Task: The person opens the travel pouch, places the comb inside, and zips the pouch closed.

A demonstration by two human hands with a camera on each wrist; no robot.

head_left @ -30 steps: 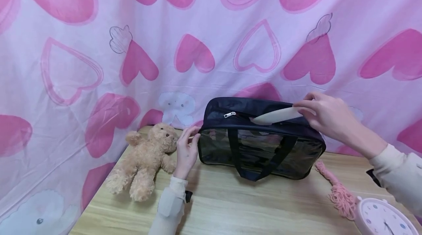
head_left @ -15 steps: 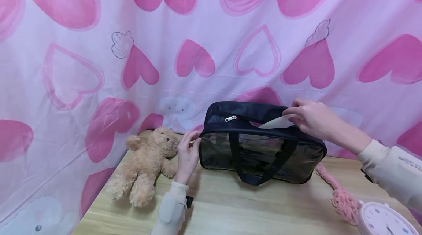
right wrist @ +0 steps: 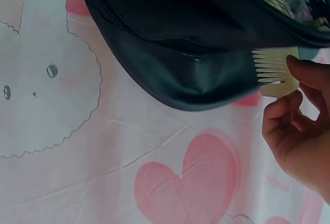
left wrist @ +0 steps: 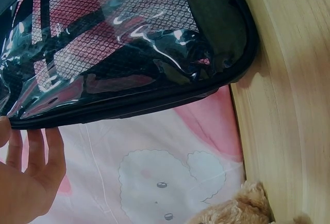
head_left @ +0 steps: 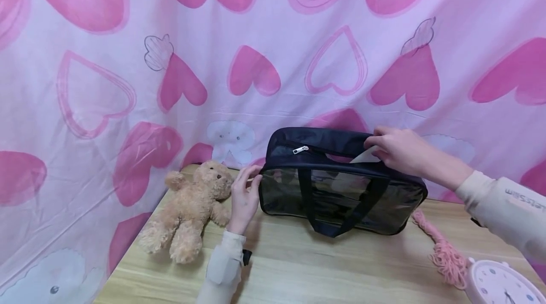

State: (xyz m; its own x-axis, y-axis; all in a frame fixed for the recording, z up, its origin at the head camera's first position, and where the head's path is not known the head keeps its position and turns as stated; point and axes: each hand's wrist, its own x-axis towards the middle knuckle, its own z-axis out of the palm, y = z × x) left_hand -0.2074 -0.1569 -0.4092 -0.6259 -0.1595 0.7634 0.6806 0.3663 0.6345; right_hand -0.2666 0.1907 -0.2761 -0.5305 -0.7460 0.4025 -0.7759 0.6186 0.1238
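Observation:
A black bag (head_left: 341, 195) with a clear front panel stands on the table, its top zip partly open. My left hand (head_left: 245, 199) is at its upper left corner. In the left wrist view the thumb and fingers of that hand pinch the bag's black edge (left wrist: 93, 118). Over the top opening, my right hand (head_left: 403, 152) pinches a cream comb (right wrist: 276, 69) between thumb and fingers. The comb's toothed end shows in the right wrist view; the rest of it is down inside the bag, hidden.
A tan teddy bear (head_left: 192, 214) lies left of my left hand. To the right of the bag are a pink bundle of yarn-like strands (head_left: 448, 256) and a pink clock (head_left: 503, 285). A heart-patterned cloth (head_left: 256, 71) hangs close behind the bag.
My right hand has moved left and pushed the comb further into the bag, so much less of it shows. The left hand has stayed at the bag's corner.

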